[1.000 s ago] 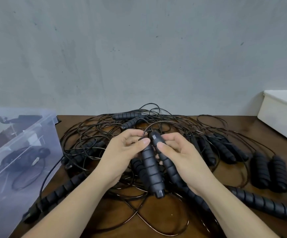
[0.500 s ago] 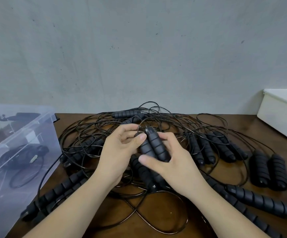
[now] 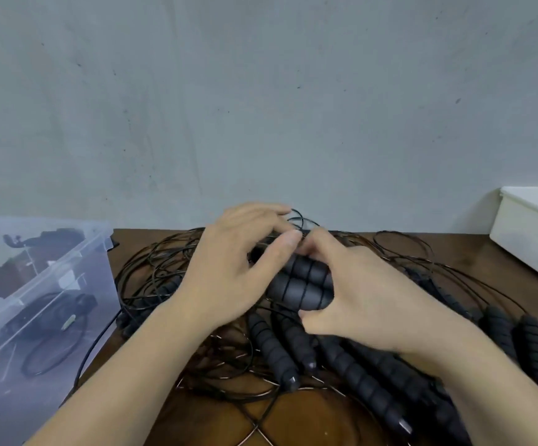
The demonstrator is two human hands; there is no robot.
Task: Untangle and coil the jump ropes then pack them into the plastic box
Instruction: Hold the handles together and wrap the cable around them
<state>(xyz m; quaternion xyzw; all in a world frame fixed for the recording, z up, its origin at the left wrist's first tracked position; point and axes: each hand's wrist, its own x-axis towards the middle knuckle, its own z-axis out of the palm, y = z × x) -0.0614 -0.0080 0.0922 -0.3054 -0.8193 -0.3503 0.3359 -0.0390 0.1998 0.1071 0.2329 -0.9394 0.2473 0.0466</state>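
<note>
Head view showed both hands close together over the middle of the wooden table (image 3: pixel 296 423), clamped on the same thing: two foam handles (image 3: pixel 300 286) laid side by side. The right hand (image 3: pixel 370 304) wrapped them from the near side, thumb under and fingers over, apparently to keep the pair aligned. The left hand (image 3: pixel 226 272) closed on their far end, thumb on the foam and fingers arched over where a thin black cord (image 3: pixel 296 217) looped up; I judged it was gathering that cord to start a coil, though blur hid the exact pinch. Beneath them lay the tangle of jump ropes (image 3: pixel 161 272), cords overlapping and loose handles (image 3: pixel 272 349) fanned toward the table's near and right edges, so most of the sorting seemed still ahead. The clear plastic box (image 3: pixel 78 252) stood at the left edge, within easy reach, already holding a coiled rope (image 3: pixel 54 333). A white tub (image 3: pixel 531 204) sat at the far right corner.
</note>
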